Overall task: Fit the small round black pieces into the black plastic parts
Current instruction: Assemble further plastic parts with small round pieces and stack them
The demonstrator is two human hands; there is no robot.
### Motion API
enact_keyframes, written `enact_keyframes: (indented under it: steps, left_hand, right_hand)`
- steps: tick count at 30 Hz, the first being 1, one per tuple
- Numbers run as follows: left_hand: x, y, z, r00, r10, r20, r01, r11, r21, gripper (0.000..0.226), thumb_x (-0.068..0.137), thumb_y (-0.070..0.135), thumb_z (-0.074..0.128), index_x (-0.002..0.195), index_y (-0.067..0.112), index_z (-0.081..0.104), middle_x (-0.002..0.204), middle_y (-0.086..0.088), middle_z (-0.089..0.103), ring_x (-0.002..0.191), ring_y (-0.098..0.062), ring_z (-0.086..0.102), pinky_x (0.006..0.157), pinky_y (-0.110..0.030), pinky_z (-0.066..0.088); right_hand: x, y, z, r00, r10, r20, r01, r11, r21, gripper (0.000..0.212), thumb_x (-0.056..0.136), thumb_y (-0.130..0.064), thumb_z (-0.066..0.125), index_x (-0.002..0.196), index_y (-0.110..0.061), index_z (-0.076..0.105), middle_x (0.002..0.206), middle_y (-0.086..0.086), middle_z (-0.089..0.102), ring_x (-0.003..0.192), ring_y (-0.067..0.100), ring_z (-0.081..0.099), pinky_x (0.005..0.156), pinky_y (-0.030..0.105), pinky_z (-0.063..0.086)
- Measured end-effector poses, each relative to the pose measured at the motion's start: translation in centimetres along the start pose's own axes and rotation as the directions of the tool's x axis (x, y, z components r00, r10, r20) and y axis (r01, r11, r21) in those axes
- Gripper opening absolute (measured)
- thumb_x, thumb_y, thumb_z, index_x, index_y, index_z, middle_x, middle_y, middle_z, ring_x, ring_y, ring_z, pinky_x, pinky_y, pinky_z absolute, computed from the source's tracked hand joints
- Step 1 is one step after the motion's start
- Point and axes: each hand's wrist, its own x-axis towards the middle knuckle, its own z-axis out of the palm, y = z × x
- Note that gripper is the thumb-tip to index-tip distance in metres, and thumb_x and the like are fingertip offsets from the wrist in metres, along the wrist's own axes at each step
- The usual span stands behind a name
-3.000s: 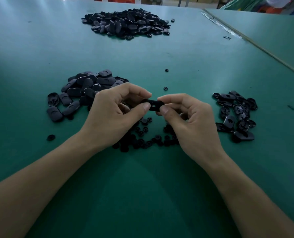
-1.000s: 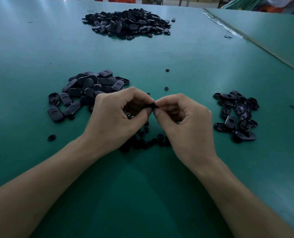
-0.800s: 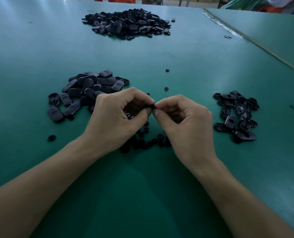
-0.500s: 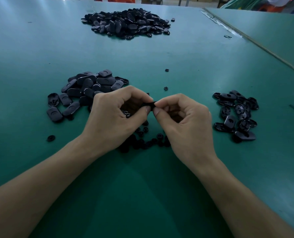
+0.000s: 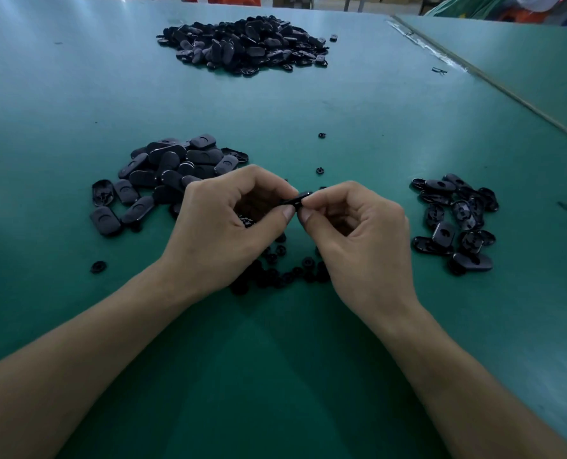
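At a green worktable (image 5: 275, 376), a person's left hand (image 5: 229, 226) and right hand (image 5: 358, 240) met just above the surface. Each pinched one end of a single black plastic part (image 5: 295, 201) between thumb and forefinger, the other fingers curled. Whether a round piece sat in it could not be told. Small round black pieces (image 5: 282, 273) lay scattered on the table beneath the hands. A heap of plastic parts (image 5: 166, 173) lay to the left, a smaller group (image 5: 454, 220) to the right, and a large pile (image 5: 245, 44) at the far side.
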Motion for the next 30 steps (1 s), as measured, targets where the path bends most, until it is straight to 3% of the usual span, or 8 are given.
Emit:
enact_keyframes:
  steps: [8, 19, 24, 30]
  left_hand:
    - [0.13, -0.28, -0.03, 0.999, -0.039, 0.0, 0.039, 0.998, -0.041, 0.021, 0.084, 0.011, 0.071, 0.094, 0.03, 0.07, 0.087, 0.01, 0.075, 0.078, -0.009, 0.072, 0.076, -0.02, 0.055]
    - [0.24, -0.5, -0.06, 0.997, -0.07, 0.045, 0.073, 0.996, -0.056, 0.023, 0.083, 0.009, 0.071, 0.098, 0.026, 0.072, 0.091, 0.009, 0.076, 0.082, -0.006, 0.072, 0.078, -0.02, 0.056]
    - [0.18, -0.41, -0.1, 0.997, -0.052, 0.053, 0.054, 0.998, -0.033, 0.025, 0.08, 0.009, 0.072, 0.098, 0.026, 0.072, 0.09, 0.009, 0.076, 0.08, -0.009, 0.072, 0.076, -0.023, 0.058]
    - [0.08, -0.44, -0.03, 0.999, 0.011, 0.044, -0.014, 0.998, 0.066, 0.026, 0.082, 0.006, 0.072, 0.097, 0.027, 0.071, 0.09, 0.012, 0.074, 0.076, -0.009, 0.07, 0.072, -0.019, 0.055]
  right_hand:
    - [0.19, -0.02, -0.13, 0.999, 0.004, 0.038, -0.005, 1.0, 0.025, 0.024, 0.086, -0.007, 0.073, 0.082, -0.031, 0.069, 0.077, -0.013, 0.073, 0.072, 0.004, 0.069, 0.069, 0.017, 0.051]
    - [0.01, -0.01, -0.14, 0.999, 0.012, 0.044, -0.011, 1.0, -0.004, 0.021, 0.085, -0.006, 0.075, 0.084, -0.028, 0.073, 0.077, -0.013, 0.074, 0.072, 0.003, 0.07, 0.069, 0.017, 0.054]
    - [0.03, 0.13, -0.11, 0.998, 0.036, 0.045, -0.036, 0.999, -0.011, 0.018, 0.085, -0.005, 0.073, 0.085, -0.024, 0.074, 0.076, -0.01, 0.073, 0.071, 0.007, 0.07, 0.071, 0.024, 0.057]
    - [-0.21, 0.07, 0.1, 0.997, 0.08, 0.013, -0.08, 0.997, -0.019, 0.022, 0.083, -0.008, 0.076, 0.08, -0.029, 0.071, 0.074, -0.011, 0.073, 0.07, 0.005, 0.07, 0.07, 0.022, 0.057]
